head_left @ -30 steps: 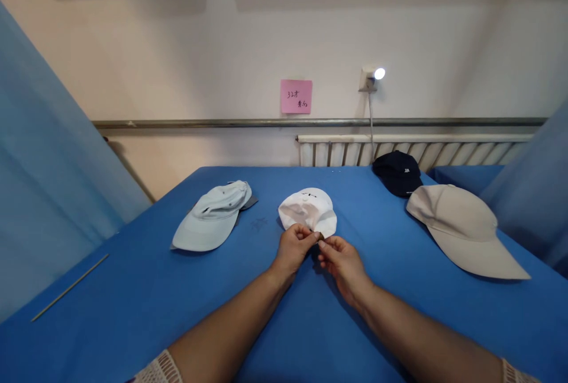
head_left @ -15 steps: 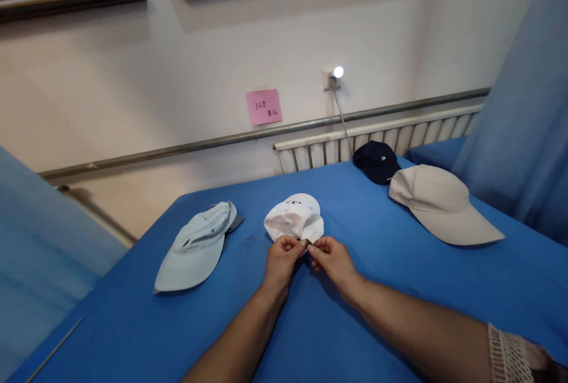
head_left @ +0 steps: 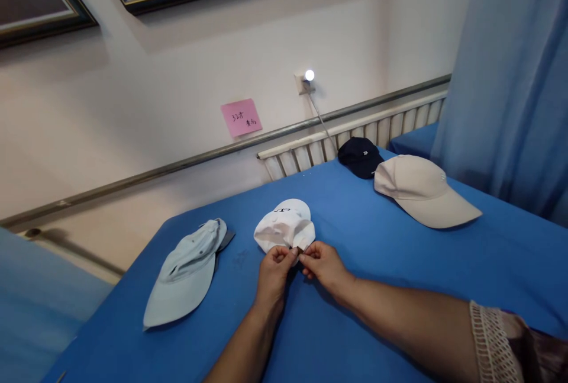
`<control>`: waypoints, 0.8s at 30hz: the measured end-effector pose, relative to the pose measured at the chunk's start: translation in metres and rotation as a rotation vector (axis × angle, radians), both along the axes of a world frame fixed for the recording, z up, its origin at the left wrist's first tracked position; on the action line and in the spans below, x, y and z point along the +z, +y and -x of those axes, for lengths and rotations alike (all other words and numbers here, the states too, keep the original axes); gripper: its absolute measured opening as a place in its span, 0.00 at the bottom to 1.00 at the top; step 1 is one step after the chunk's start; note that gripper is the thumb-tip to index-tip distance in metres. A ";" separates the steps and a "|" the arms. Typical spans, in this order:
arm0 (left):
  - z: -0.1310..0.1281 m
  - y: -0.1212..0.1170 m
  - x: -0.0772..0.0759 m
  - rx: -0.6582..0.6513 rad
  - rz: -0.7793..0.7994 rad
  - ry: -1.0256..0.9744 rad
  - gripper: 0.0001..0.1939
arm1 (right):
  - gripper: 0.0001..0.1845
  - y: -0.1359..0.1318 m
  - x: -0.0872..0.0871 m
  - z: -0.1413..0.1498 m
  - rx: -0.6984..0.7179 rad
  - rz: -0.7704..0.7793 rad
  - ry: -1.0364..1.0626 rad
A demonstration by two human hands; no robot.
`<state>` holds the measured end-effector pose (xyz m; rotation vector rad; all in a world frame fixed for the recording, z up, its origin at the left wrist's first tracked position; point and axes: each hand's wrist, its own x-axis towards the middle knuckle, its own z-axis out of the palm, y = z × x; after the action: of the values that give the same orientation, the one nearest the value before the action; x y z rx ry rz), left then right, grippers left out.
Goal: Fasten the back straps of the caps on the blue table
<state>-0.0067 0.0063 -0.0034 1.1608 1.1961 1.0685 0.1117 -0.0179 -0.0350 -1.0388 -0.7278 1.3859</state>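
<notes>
A white cap (head_left: 284,228) with dark lettering lies on the blue-covered table (head_left: 346,335), its back edge toward me. My left hand (head_left: 274,273) pinches that back edge, thumb against fingertips. Close beside it, my right hand (head_left: 323,264) is closed in a pinch on the cap's back strap. A small dark piece (head_left: 300,250), perhaps the strap's buckle, shows between the fingertips; its details are too small to make out.
To the left lies a pale blue-green cap (head_left: 186,273) with a dark grey piece beneath it. At the back right, a navy cap (head_left: 358,157) touches a beige cap (head_left: 417,187). Blue curtains (head_left: 501,87) hang at both sides. Behind the table runs a radiator (head_left: 306,158).
The view has tilted and turned slightly right, so everything sits a little further left. Both hands stay at the white cap's back strap, with only slight finger shifts.
</notes>
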 end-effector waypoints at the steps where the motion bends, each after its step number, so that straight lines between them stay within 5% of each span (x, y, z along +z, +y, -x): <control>1: 0.000 0.000 0.000 -0.002 0.001 0.003 0.18 | 0.19 0.000 0.000 0.000 0.000 -0.002 -0.002; 24: -0.003 0.000 0.001 0.031 -0.061 0.051 0.19 | 0.17 -0.003 0.007 -0.004 -0.013 0.003 0.025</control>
<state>-0.0034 0.0067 -0.0021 1.2264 1.2316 1.1113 0.1159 -0.0207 -0.0278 -1.0248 -0.7001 1.3868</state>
